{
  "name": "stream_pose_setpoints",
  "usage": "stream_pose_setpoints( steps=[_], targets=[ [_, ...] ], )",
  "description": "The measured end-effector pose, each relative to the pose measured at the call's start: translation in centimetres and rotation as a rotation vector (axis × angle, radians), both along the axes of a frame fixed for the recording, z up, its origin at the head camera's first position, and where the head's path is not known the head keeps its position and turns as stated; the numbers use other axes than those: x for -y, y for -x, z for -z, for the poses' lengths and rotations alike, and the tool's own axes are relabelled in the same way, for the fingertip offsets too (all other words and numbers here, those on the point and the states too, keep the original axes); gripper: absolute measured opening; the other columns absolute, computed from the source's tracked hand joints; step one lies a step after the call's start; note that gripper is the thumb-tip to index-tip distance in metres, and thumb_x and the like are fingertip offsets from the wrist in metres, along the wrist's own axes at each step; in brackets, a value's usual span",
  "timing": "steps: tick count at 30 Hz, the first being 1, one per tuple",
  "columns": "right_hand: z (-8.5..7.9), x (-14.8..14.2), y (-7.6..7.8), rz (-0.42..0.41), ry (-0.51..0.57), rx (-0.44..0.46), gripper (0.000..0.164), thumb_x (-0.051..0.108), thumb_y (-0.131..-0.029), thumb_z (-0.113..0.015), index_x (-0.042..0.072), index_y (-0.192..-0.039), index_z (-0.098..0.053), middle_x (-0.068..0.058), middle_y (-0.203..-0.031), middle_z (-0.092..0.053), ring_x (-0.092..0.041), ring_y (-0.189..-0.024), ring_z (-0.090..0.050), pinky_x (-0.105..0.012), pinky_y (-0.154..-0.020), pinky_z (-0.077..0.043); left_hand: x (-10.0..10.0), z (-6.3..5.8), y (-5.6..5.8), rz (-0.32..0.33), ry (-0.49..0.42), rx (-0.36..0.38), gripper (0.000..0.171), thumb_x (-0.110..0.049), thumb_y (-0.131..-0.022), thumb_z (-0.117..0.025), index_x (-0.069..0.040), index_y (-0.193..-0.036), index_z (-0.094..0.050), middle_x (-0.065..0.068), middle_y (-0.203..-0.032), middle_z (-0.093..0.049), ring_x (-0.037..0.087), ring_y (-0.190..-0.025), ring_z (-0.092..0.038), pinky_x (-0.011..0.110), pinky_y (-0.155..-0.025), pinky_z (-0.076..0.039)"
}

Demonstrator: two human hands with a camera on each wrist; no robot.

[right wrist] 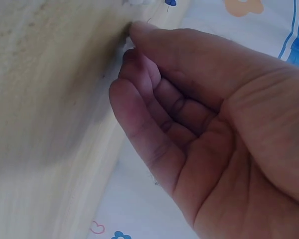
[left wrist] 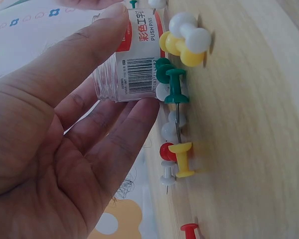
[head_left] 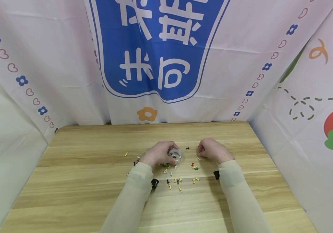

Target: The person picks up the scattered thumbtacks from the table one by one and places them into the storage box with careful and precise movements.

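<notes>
My left hand (head_left: 162,152) grips a clear plastic jar (head_left: 179,150), thumb on one side and fingers on the other. Its label reads "PUSH PINS" in the left wrist view, and the open mouth shows a few pins inside. Loose push pins lie beside the jar's base, among them a green push pin (left wrist: 175,85) and a yellow push pin (left wrist: 181,159). Over on the right, my right hand (head_left: 214,150) is low at the tabletop with bent fingers, thumb and index tips close together. A white push pin (head_left: 199,159) lies just by its fingertips. Whether anything is pinched there is too blurred to see.
Several more pins are scattered over the wooden table (head_left: 76,181), including a dark blue pin (head_left: 187,148) between the hands, a red pin (head_left: 192,164) and a yellow pin (head_left: 180,189) nearer the front. A printed cloth (head_left: 73,64) hangs behind the table.
</notes>
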State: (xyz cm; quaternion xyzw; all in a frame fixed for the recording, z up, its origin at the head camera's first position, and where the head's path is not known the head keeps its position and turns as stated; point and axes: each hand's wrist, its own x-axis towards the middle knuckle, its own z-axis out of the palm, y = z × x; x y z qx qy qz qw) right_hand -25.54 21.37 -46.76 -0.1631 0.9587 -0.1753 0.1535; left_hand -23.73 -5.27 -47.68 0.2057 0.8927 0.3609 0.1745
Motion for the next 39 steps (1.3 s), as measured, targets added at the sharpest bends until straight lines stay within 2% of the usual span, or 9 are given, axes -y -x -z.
stream_pose_setpoints(
  steps=[8, 22, 27, 33, 39],
  targets=[
    [0.03, -0.04, 0.07, -0.006, -0.028, -0.014, 0.011, -0.002, -0.087, -0.073, 0.008, -0.091, -0.076, -0.002, -0.091, -0.07, -0.017, -0.078, -0.06, -0.034, -0.075, -0.054, 0.02, 0.08, 0.03, -0.003, -0.003, 0.002, 0.052, -0.017, -0.077, -0.091, -0.012, -0.124, -0.068, 0.007, -0.119, -0.071, 0.026, -0.11, -0.064, 0.045, -0.098, -0.05],
    [0.28, -0.03, 0.24, 0.02, -0.025, -0.013, 0.006, 0.004, -0.093, -0.071, 0.009, -0.093, -0.074, 0.0, -0.089, -0.067, -0.017, -0.078, -0.059, -0.034, -0.075, -0.054, -0.05, 0.16, 0.18, -0.013, 0.012, 0.009, 0.053, -0.019, -0.077, -0.091, -0.014, -0.124, -0.068, 0.006, -0.119, -0.071, 0.025, -0.11, -0.064, 0.045, -0.098, -0.05],
    [0.39, 0.07, 0.28, 0.012, -0.019, -0.013, 0.008, 0.002, -0.092, -0.07, 0.009, -0.092, -0.073, -0.001, -0.088, -0.067, -0.017, -0.078, -0.059, -0.034, -0.074, -0.053, -0.08, 0.09, 0.12, -0.013, 0.013, 0.01, 0.053, -0.018, -0.077, -0.091, -0.014, -0.124, -0.068, 0.005, -0.12, -0.071, 0.025, -0.11, -0.064, 0.045, -0.099, -0.05],
    [0.51, 0.08, 0.23, -0.01, -0.018, -0.008, 0.007, 0.004, -0.096, -0.068, 0.007, -0.091, -0.072, -0.003, -0.086, -0.066, -0.017, -0.075, -0.057, -0.034, -0.071, -0.051, -0.09, 0.09, 0.18, -0.014, 0.017, 0.006, 0.052, -0.019, -0.077, -0.091, -0.014, -0.123, -0.068, 0.005, -0.12, -0.071, 0.024, -0.11, -0.064, 0.045, -0.099, -0.05],
    [0.31, 0.31, 0.25, -0.04, -0.022, -0.038, 0.004, 0.01, -0.098, -0.069, 0.009, -0.097, -0.073, 0.0, -0.09, -0.068, -0.014, -0.079, -0.059, -0.034, -0.076, -0.054, -0.13, 0.1, 0.21, -0.013, 0.027, 0.002, 0.051, -0.021, -0.078, -0.091, -0.015, -0.123, -0.068, 0.005, -0.12, -0.071, 0.024, -0.11, -0.064, 0.045, -0.099, -0.049]
  ],
)
